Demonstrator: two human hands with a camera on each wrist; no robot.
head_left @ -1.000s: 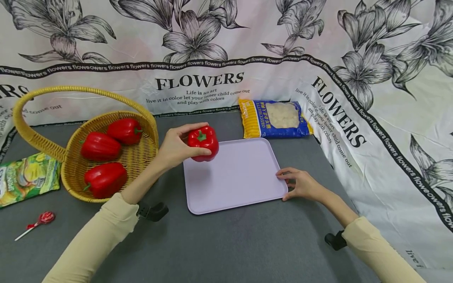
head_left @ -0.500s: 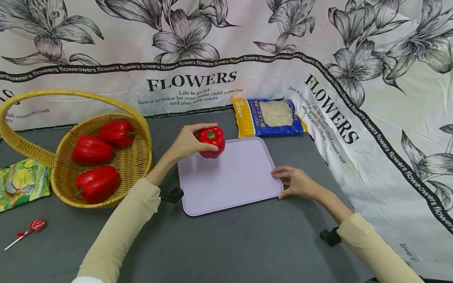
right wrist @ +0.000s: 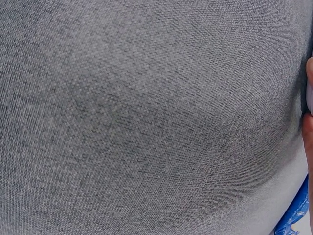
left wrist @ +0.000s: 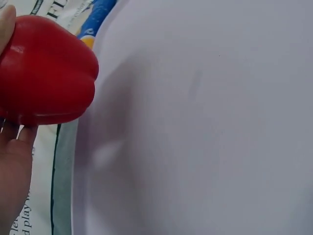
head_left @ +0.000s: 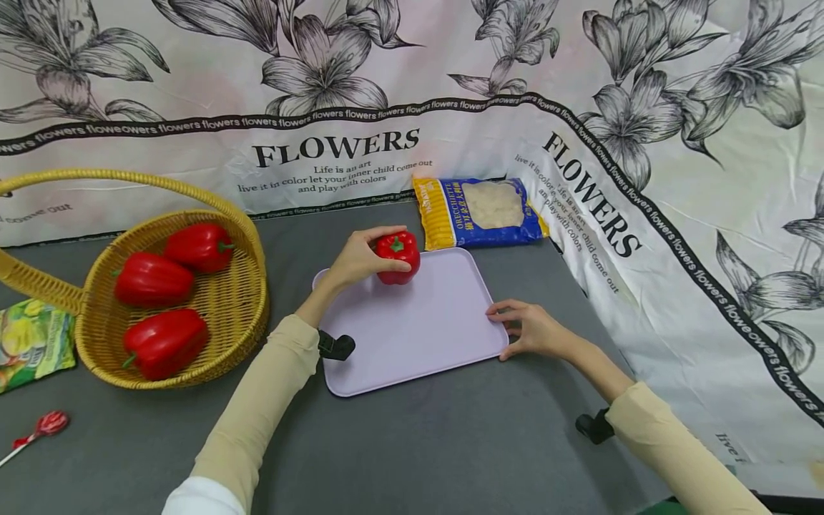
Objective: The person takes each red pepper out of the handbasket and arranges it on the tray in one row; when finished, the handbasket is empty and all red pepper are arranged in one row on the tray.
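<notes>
Head view: The left hand (head_left: 363, 261), near the centre of the frame, grips a red pepper (head_left: 398, 259) from its left side. The thumb lies across the pepper's front; the other fingers reach over its far side. The pepper is positioned over the upper part of the tray (head_left: 418, 322), stem visible; contact between pepper and tray cannot be determined. The right hand (head_left: 531, 329), right of centre, grips the tray at its lower right corner, fingers bent at the right edge and thumb at the corner. The tray lies on the grey table (head_left: 418, 458). The basket (head_left: 225, 300), left side of the frame, contains three other peppers (head_left: 166, 343). A pasta bag (head_left: 479, 212) lies above the tray. A green bag (head_left: 35, 343) is at the left edge of the frame; a lollipop (head_left: 50, 423) is at lower left. A flower-printed cloth (head_left: 483, 146) spans the top.

Left wrist view: The pepper occupies the upper left, held by digits visible at the left edge. The tray fills the centre and right. The pasta bag shows at upper left, partly covered.

Right wrist view: The table fills most of the frame. Fingertips (right wrist: 308, 129) are visible at the right edge; the rest of the hand is outside the frame.
</notes>
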